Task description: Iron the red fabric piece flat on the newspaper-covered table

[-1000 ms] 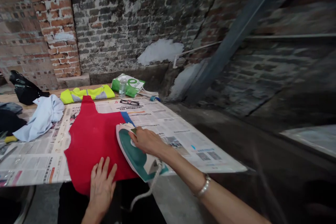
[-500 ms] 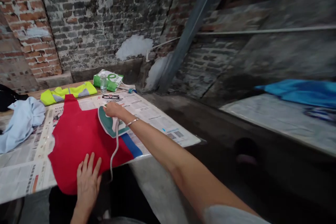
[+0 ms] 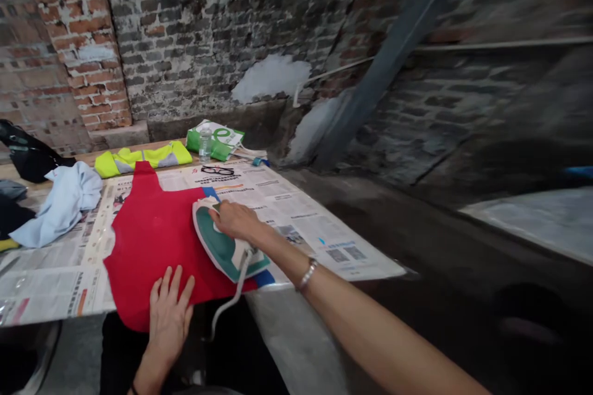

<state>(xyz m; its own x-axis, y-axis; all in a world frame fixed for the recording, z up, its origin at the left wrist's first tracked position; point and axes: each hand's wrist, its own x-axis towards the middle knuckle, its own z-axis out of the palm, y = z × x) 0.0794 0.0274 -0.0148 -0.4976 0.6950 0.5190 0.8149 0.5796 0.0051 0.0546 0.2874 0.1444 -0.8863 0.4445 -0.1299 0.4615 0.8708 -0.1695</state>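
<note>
A red garment (image 3: 157,228) with a blue band (image 3: 265,278) along its right edge lies flat on the newspaper-covered table (image 3: 370,265). Its lower part hangs slightly over the near edge. My right hand (image 3: 236,220) is wrapped round the handle of a green and white clothes iron (image 3: 217,247), which is on the right side of the garment and covers part of the blue band. A pale cord (image 3: 231,300) runs from the iron's heel down over the table edge. My left hand (image 3: 170,308) lies flat on the garment's lower edge, fingers spread.
Behind the garment lie a yellow reflective vest (image 3: 139,157), a clear bottle (image 3: 205,143), a green and white bag (image 3: 231,139) and eyeglasses (image 3: 217,170). Light blue cloth (image 3: 65,203) and a black bag (image 3: 34,151) sit at left. Another table (image 3: 542,216) stands at right.
The iron has moved toward me and to the right along the garment's right edge, held in my right hand. My left hand stays on the fabric. My view has turned left.
</note>
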